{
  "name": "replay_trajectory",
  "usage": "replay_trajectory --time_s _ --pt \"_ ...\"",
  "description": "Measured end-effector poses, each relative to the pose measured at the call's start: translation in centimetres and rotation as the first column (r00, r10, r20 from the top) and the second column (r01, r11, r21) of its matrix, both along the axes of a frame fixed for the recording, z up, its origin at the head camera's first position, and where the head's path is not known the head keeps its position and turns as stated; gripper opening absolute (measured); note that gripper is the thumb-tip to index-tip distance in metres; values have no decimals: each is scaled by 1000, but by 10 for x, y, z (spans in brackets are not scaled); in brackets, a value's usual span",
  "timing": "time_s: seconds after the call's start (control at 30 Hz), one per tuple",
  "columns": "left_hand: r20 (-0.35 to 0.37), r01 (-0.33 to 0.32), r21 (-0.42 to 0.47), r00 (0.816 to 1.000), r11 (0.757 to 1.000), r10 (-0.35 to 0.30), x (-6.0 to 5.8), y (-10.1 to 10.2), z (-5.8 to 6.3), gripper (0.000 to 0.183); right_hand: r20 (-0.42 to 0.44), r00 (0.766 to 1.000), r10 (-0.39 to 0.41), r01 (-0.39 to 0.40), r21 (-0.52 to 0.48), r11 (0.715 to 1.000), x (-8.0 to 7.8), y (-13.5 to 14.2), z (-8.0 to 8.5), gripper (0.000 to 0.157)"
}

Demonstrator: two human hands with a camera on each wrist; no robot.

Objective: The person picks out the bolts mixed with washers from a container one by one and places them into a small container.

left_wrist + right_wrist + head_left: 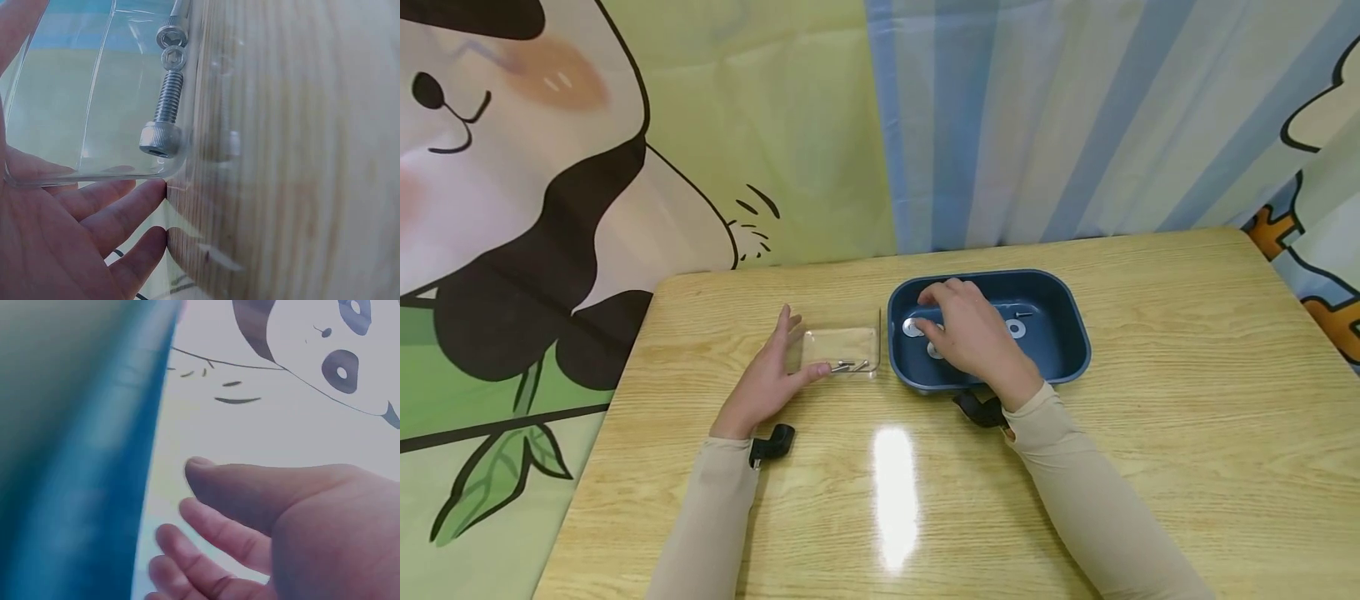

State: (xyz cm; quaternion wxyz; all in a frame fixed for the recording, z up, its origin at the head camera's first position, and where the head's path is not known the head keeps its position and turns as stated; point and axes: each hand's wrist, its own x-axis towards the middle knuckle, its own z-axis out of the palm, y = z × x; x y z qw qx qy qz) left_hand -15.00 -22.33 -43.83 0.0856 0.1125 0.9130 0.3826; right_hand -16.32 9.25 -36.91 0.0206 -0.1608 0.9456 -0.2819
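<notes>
A clear plastic box (838, 343) stands on the table with several metal screws (861, 365) along its near side. My left hand (762, 387) rests against it, thumb at the near wall and straight fingers along the left end. Up close, the left wrist view shows a socket-head screw (161, 134) inside, with fingertips touching the tabletop. Over the dark blue tray (1063, 337) hovers my right hand (973, 332), thumb and fingers apart and nothing visible between them. Flat washers (1016, 328) and a small screw (1023, 314) lie in the tray; the hand hides part of its floor.
Both containers sit side by side on a wood-grain table (1187, 375), the box left of the tray. A printed curtain (790, 125) hangs behind the table's far edge. Black wrist cameras (772, 445) are worn at both wrists.
</notes>
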Motion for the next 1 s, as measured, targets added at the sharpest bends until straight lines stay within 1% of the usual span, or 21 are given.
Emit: replay_trajectory --time_s 0.1,0.23,0.57,0.83,1.0 --pt "-4 0 4 1000 1000 0 0 0 0 111 18 1000 -6 6 12 1000 0 7 6 35" --pt "-1 1 9 1000 1000 -1 1 0 0 111 66 998 -18 16 35 999 -2 18 11 39" --pt "8 -11 -8 1000 1000 11 -1 1 2 112 159 987 -15 4 66 998 -8 36 13 44" --pt "9 -9 -14 1000 1000 9 -1 1 0 112 180 984 -16 1 83 997 -11 42 11 45" --pt "9 -9 -8 1000 1000 9 -1 1 0 112 164 986 -35 21 86 996 -14 43 9 43"
